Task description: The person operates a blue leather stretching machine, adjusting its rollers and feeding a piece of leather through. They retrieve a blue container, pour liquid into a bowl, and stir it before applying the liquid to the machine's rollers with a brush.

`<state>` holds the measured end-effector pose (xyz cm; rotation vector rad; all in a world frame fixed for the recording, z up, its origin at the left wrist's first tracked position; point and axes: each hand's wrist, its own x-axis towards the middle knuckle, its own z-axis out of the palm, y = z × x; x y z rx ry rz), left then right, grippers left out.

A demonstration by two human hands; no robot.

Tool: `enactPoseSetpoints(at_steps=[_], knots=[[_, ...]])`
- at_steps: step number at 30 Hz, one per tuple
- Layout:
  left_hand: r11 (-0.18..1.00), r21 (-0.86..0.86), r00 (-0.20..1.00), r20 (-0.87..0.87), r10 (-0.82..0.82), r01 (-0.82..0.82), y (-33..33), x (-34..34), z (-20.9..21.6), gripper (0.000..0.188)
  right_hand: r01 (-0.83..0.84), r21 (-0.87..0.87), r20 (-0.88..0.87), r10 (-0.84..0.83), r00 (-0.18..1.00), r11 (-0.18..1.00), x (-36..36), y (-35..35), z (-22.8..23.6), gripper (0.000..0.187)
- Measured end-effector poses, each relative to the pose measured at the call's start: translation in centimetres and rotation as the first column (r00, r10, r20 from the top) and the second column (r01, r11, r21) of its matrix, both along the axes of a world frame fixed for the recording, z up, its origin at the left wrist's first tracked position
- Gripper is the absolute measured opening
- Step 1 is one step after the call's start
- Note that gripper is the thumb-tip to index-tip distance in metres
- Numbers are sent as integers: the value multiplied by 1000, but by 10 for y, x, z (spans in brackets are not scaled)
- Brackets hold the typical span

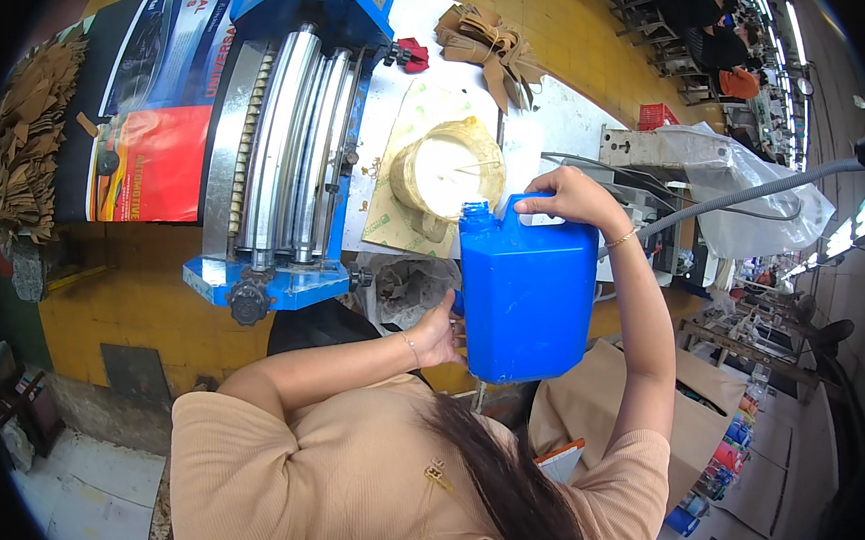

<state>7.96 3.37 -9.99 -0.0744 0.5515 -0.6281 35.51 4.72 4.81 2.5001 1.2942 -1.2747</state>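
My right hand (570, 200) is closed round the handle of a blue plastic jug (533, 298), held upright in front of me. The jug's threaded neck (476, 212) is uncapped and points up beside a jug-like cup (404, 177) crusted with dried drips. White liquid (446, 172) lies in the cup, with a thin stick across it. At the blue jug's left side, my left hand (439, 334) is closed on a small blue piece that looks like a screw cap (458, 302). Whether those fingers also touch the jug is unclear.
To the left stands a blue roller machine (289, 150) with metal rollers. Brown cut pieces (487, 50) lie on the white table, and a big pile of brown strips (32, 137) sits far left. A grey hose (738, 195) and clear plastic bag (747, 178) are at right.
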Motion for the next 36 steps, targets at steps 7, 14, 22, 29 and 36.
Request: enactPoseSetpoints(at_steps=[7, 14, 22, 29, 36], knots=[[999, 29, 998, -55, -11, 13, 4, 3, 7, 83, 23, 23, -26, -23, 999, 999, 0, -1, -2, 49], [999, 42, 999, -47, 5, -3, 6, 1, 8, 93, 14, 33, -9, -13, 1000, 999, 1, -3, -4, 49], [999, 31, 1000, -19, 14, -13, 5, 0, 7, 92, 12, 31, -6, -12, 1000, 999, 0, -1, -2, 48], [1000, 24, 998, -57, -1, 3, 7, 0, 10, 92, 29, 13, -17, -29, 999, 999, 0, -1, -2, 47], [1000, 13, 999, -43, 3, -2, 8, -1, 10, 89, 33, 19, -31, -32, 999, 999, 0, 0, -2, 47]])
